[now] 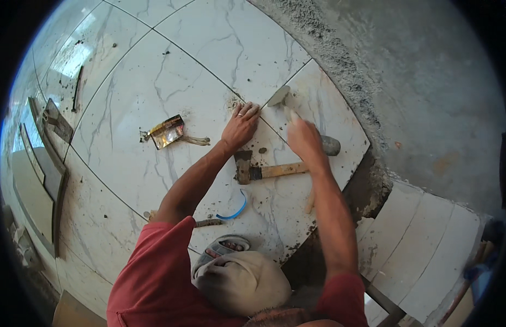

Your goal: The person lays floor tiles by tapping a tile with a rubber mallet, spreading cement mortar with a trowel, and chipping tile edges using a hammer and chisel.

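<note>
My left hand (241,125) lies on a white marbled tile (198,103), its fingers stretched toward the joint where several tiles meet. My right hand (305,139), slightly blurred, is closed around the handle of a small trowel (279,96). The trowel's rounded grey blade is just above or touching the tile right of my left fingertips; I cannot tell which. Below my hands lies an axe-like hammer (243,168) with a wooden handle that runs toward my right forearm. A mallet's grey head (330,145) shows beside my right wrist, its handle partly hidden by my forearm.
Left of my left hand lies a crumpled foil pouch (167,133). A curved blue strip (235,210) sits near my sandalled foot (223,249). Cut tile pieces (35,180) are at the far left. Rough concrete (422,98) borders the tiles at right, with a white slab (422,240) below it.
</note>
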The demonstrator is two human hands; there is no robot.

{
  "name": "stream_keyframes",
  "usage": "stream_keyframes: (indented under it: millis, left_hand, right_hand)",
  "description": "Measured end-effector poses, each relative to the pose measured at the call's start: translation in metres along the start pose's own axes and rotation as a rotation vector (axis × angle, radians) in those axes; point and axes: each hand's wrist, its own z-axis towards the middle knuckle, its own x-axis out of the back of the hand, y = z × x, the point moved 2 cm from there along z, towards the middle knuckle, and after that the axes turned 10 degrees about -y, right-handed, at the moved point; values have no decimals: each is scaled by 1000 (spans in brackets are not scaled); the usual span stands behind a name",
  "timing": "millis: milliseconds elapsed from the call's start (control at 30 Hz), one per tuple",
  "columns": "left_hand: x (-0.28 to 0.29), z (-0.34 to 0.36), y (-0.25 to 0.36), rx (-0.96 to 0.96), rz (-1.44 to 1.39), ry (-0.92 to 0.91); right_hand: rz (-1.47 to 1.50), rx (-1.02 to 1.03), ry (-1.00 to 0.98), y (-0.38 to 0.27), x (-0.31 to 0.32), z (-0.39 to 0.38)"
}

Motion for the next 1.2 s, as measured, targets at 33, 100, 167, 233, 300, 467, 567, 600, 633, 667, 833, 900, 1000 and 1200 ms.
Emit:
stream_keyframes:
  millis: [33,100,167,233,300,467,567,600,633,667,833,900,1000,1200]
  left_hand:
    - [-1,-3,0,-27,-14,9]
    - [0,6,8,-37,-38,27]
    - [-1,1,20,-54,-55,-21]
    - [13,4,15,1,-50,15]
    - [8,-4,1,2,-15,19]
    - [7,1,21,-19,-52,6]
    - [11,3,11,-19,-68,26]
    - [10,3,10,-8,-77,21]
    - [10,7,13,-1,-92,17]
    - [12,10,16,-8,-99,16]
    - [7,2,7,12,-86,18]
    - [12,4,12,25,-76,9]
    - [17,7,16,22,-66,53]
    - [10,6,15,28,-50,-14]
  right_hand:
    - [4,-1,7,24,-11,-4]
    - [38,89,156,58,-20,-5]
    - [64,58,129,20,-1,-14]
    - [-109,-134,-39,-15,8,0]
    - [181,178,127,31,-5,-14]
    - [-23,-11,52,21,9,0]
    - [-24,-35,122,17,-29,-15]
    - [-47,-77,156,-4,-25,-18]
    - [-52,-84,165,2,-18,-14]
    - [-13,-72,169,12,-9,-7]
    - [41,23,211,-4,36,-21]
    - [71,-71,232,6,62,-44]
    - [66,-12,376,38,88,-22]
    - [41,9,380,81,87,35]
